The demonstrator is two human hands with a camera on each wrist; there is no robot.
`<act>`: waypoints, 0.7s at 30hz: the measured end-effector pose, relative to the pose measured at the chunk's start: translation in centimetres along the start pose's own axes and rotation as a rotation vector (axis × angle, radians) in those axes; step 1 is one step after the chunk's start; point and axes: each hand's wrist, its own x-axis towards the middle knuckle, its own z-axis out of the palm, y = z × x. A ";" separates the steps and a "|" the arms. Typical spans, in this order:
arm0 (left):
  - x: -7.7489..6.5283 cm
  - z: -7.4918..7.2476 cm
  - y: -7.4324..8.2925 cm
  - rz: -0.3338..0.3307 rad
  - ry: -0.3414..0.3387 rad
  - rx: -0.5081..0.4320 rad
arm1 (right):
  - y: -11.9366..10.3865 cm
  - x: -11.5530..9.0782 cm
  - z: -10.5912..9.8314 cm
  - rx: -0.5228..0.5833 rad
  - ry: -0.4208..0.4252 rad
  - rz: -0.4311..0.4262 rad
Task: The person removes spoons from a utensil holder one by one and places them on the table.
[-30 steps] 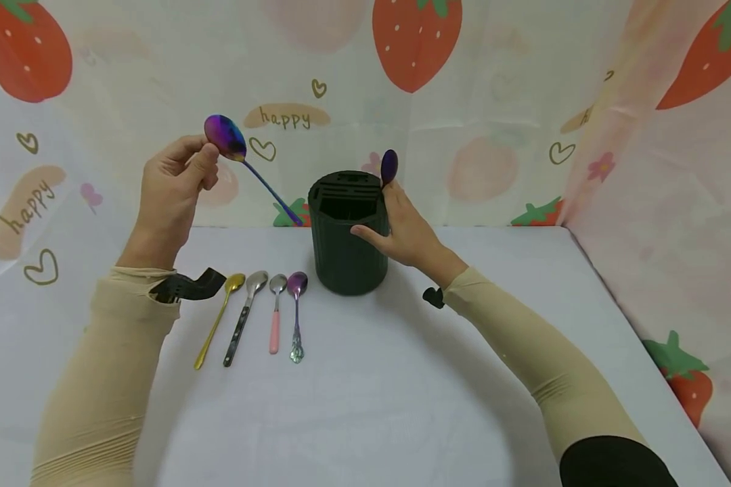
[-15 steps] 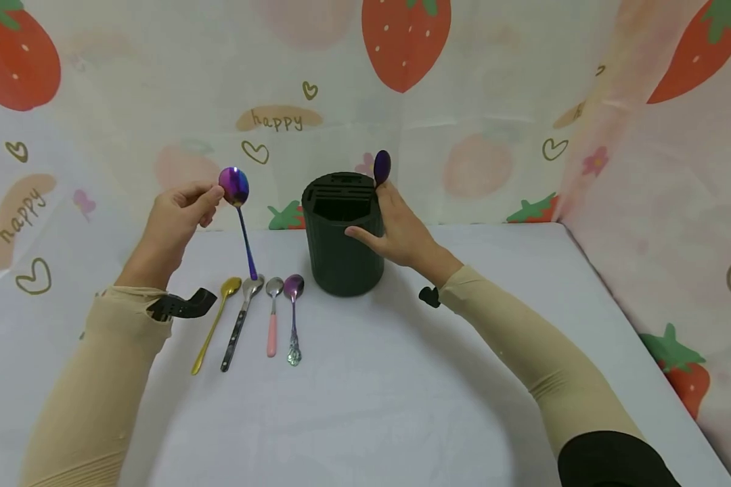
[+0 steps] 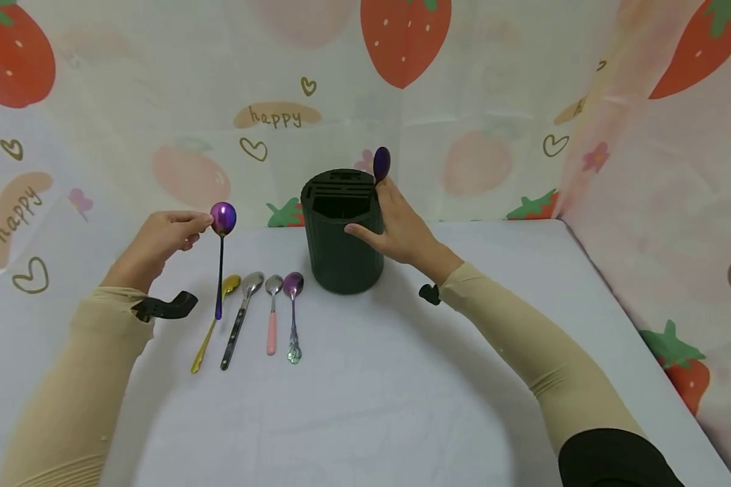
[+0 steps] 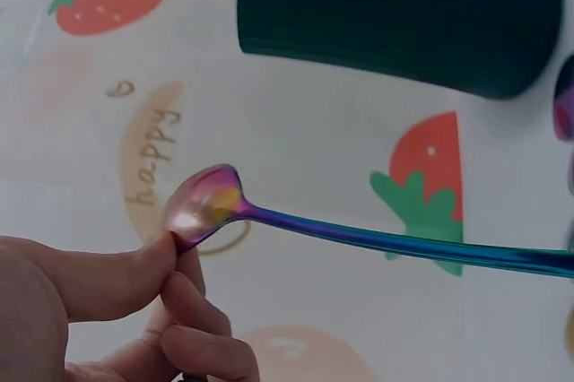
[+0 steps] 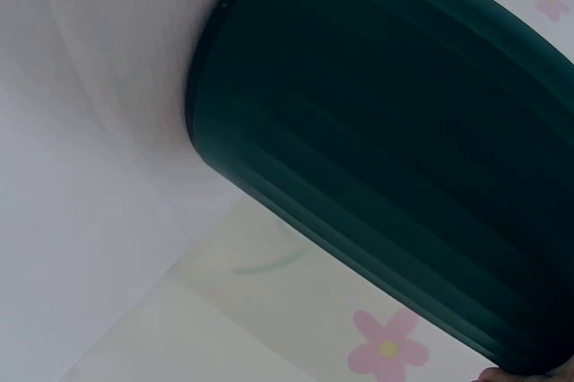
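Observation:
My left hand [image 3: 161,237] pinches the edge of a rainbow-purple spoon's bowl [image 3: 223,218] between thumb and fingertips. The spoon hangs with its slim handle down, overlapping the gold spoon [image 3: 202,345] in the head view. In the left wrist view its handle [image 4: 386,240] runs off to the right. My right hand [image 3: 405,230] holds the right side of a dark green utensil holder [image 3: 344,260], thumb across the front near the rim, fingers around the far side. A second purple spoon [image 3: 382,164] sticks up at the holder's right rim, its lower part hidden. The right wrist view shows mostly the holder's ribbed wall [image 5: 377,149].
In a row left of the holder lie the gold spoon, a black-handled spoon [image 3: 239,325], a pink-handled spoon [image 3: 272,325] and a purple spoon with an ornate handle [image 3: 294,318]. They rest on a white tabletop [image 3: 353,406]. A strawberry-print backdrop [image 3: 475,67] stands behind.
My left hand has lowered the purple spoon, and the spoon has swung from a slant to hanging straight down over the gold spoon. The right hand stays on the holder.

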 end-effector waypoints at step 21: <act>1.7 -2.6 -6.8 -0.166 -0.171 0.145 | 0.3 -0.1 0.2 0.001 0.001 -0.001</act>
